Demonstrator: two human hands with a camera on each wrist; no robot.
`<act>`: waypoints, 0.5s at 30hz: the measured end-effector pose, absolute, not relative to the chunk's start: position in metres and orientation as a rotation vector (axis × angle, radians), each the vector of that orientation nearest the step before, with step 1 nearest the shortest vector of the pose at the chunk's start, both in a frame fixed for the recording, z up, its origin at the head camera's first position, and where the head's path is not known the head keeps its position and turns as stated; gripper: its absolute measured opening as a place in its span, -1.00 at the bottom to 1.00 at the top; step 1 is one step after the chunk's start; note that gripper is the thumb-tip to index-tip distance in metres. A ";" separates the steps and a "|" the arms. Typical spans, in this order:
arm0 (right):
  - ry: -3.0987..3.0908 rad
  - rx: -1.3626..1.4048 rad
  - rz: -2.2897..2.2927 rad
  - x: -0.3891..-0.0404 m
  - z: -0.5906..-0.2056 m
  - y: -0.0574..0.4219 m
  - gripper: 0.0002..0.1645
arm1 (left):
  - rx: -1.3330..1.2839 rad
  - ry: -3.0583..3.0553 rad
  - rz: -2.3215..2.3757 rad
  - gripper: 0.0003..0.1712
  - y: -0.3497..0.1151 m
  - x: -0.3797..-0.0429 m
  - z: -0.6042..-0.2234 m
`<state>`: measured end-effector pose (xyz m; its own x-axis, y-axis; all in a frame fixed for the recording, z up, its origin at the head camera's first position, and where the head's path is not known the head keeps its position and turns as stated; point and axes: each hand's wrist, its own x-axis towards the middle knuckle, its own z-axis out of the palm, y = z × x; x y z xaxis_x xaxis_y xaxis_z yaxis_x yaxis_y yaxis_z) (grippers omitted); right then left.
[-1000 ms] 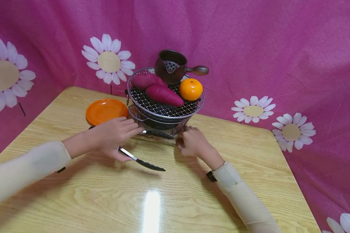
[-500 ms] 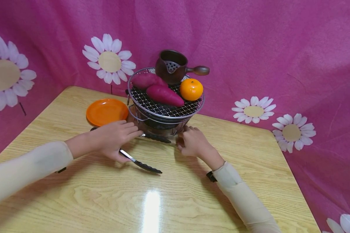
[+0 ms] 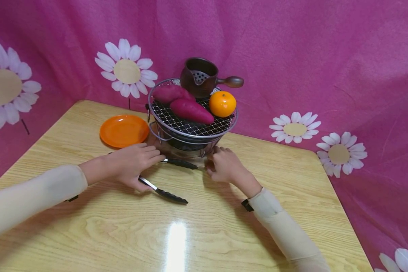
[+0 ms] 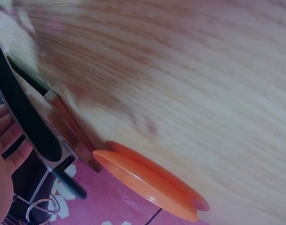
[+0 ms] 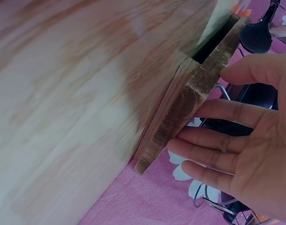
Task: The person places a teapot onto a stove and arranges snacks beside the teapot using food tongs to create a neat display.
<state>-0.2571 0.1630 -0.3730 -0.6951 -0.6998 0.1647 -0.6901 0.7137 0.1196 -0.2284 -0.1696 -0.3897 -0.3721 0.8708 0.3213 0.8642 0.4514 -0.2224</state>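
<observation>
My left hand [image 3: 134, 166] holds a pair of tongs [image 3: 171, 196] with black tips, their two arms spread apart over the table. In the left wrist view, the black handle of the tongs [image 4: 28, 103] crosses in front of the fingers. My right hand [image 3: 226, 165] is at the front right of the round tabletop grill [image 3: 190, 136]. Its fingertips touch the edge of the wooden base [image 5: 192, 93] under the grill, fingers nearly straight in the right wrist view. On the mesh lie two purple sweet potatoes [image 3: 192, 111], a tangerine [image 3: 222, 104] and a dark brown side-handled pot [image 3: 200, 83].
An orange plate [image 3: 124, 130] lies on the wood-grain table [image 3: 129, 234], left of the grill and just beyond the left hand. Behind the table hangs a magenta cloth [image 3: 275, 56] printed with white daisies.
My left hand and the tongs have shifted slightly toward the near side of the table, their tips moving a little left. My right hand and the things on the grill stay put.
</observation>
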 end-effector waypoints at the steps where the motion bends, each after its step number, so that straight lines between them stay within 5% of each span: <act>1: -2.719 1.120 -0.071 -0.257 -0.373 0.163 -0.77 | -1.463 -2.319 0.017 0.02 -0.170 -0.229 -0.391; 15: -2.646 1.182 -0.106 -0.258 -0.381 0.172 -0.78 | -1.430 -2.498 0.037 0.02 -0.169 -0.228 -0.395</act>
